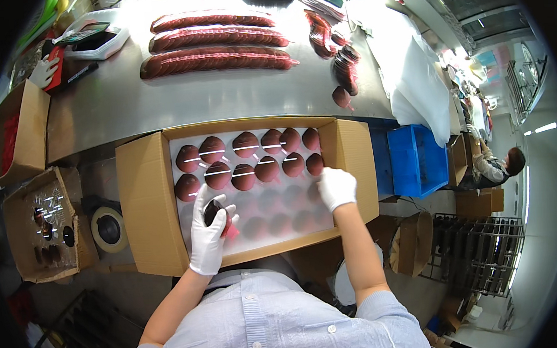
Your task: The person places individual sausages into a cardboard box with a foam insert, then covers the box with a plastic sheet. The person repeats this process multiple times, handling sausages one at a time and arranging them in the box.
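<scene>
Reddish-brown tinted lenses (218,175) lie in two rows on a white sheet (252,209) inside an open cardboard box (151,201). Fainter round shapes show through the sheet below them. My left hand (210,231), in a white glove, holds a small stack of dark lenses (212,212) with pink tabs over the box's left part. At the right end of the lower row is my gloved right hand (335,188), its fingers bent down near the last lens (314,164); whether it holds one is hidden. Three long rows of overlapping lenses (214,60) lie on the metal table beyond.
More lenses (346,69) lie at the table's right. A blue bin (419,160) stands right of the box; cardboard boxes (36,117) with contents stand left, near a tape roll (108,229). A white tray (108,45) sits at the back left. A person (493,168) works far right.
</scene>
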Demonstrator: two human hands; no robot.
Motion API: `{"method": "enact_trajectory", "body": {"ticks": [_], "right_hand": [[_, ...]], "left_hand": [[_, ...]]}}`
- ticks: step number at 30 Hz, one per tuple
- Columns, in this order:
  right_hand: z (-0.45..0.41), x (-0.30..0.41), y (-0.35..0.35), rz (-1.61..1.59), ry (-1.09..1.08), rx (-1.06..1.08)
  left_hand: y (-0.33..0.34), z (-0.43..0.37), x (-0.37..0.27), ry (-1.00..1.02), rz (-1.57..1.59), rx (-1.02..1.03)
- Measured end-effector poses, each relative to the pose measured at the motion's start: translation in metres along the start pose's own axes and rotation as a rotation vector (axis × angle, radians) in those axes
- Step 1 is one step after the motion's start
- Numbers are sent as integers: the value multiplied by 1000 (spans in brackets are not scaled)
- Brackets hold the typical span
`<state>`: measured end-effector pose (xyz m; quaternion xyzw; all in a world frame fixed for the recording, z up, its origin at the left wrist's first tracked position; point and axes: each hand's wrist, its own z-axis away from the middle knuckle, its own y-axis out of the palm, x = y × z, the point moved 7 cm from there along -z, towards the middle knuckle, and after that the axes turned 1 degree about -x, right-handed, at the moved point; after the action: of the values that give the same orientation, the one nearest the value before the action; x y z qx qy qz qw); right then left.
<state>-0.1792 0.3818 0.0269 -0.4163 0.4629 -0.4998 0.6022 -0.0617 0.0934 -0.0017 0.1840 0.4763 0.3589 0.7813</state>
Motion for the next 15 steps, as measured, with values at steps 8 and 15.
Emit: {"method": "enact_trajectory", "body": {"ticks": [8, 15], "right_hand": [[64, 166, -13, -1025, -416, 453], [75, 172, -15, -967, -428, 349]], "left_hand": [[-5, -3, -3, 272, -148, -4], [-37, 5, -4, 285, -171, -34]]}}
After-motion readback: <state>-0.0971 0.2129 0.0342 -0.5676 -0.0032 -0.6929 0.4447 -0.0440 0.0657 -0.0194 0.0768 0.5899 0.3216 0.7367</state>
